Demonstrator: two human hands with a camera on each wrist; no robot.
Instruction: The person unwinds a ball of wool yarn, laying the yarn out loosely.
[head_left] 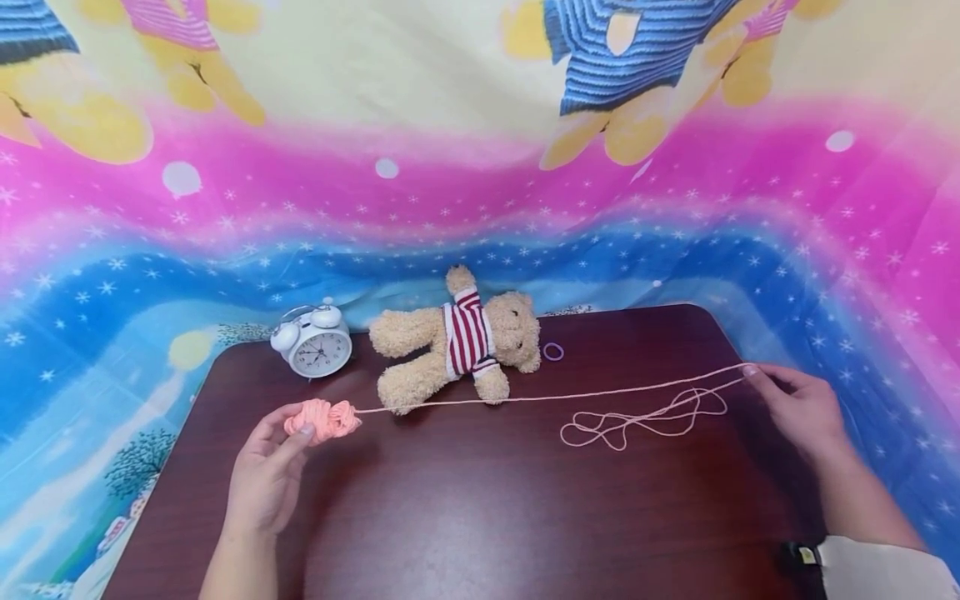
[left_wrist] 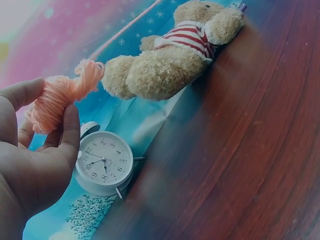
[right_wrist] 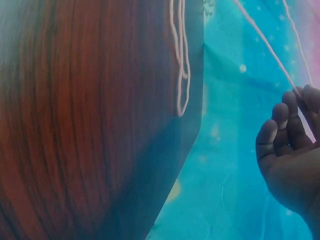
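My left hand (head_left: 266, 475) holds a small bundle of peach yarn (head_left: 324, 421) between thumb and fingers, raised above the table's left side. In the left wrist view the wound yarn (left_wrist: 60, 97) sits between thumb and fingertips. A strand (head_left: 570, 396) runs from it, nearly straight, across to my right hand (head_left: 802, 408), which pinches it past the table's right edge. From those fingers the slack yarn (head_left: 626, 423) drops back in loose loops over the table's right part. The right wrist view shows the strand (right_wrist: 270, 47) meeting the thumb and forefinger of my right hand (right_wrist: 295, 145).
A teddy bear (head_left: 468, 337) in a red-and-white striped shirt lies at the back of the dark wooden table (head_left: 480, 517). Left of it stands a white twin-bell alarm clock (head_left: 318, 346). A purple ring (head_left: 553, 352) lies by the bear's head. Printed cloth (head_left: 450, 200) hangs behind.
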